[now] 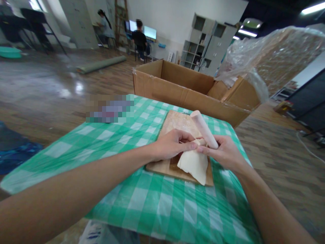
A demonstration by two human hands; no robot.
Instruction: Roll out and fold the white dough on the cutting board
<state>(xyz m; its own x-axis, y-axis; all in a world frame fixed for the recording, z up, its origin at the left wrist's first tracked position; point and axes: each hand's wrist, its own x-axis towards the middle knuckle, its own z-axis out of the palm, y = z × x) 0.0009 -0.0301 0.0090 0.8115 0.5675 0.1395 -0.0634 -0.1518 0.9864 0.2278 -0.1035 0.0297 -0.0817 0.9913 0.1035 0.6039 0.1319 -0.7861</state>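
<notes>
A pale sheet of dough (194, 162) hangs from my fingers over a wooden cutting board (175, 122). My left hand (172, 144) pinches its upper edge between thumb and fingers. Close beside it, my right hand (222, 150) pinches the same edge with thumb and fingertips. A light rolling pin (204, 128) slants up and away from my right hand, its near end resting by the thumb and index finger. Whether the right hand grips the pin or only touches it is hard to see. The dough's lower part drapes toward the board's near edge.
A green checked tablecloth (119, 183) under clear plastic covers the table. Beyond it stands a large open cardboard box (172, 86), with plastic-wrapped material (276, 57) at its right. A blurred object (111, 110) lies at the table's far left. Two people sit in the background near monitors.
</notes>
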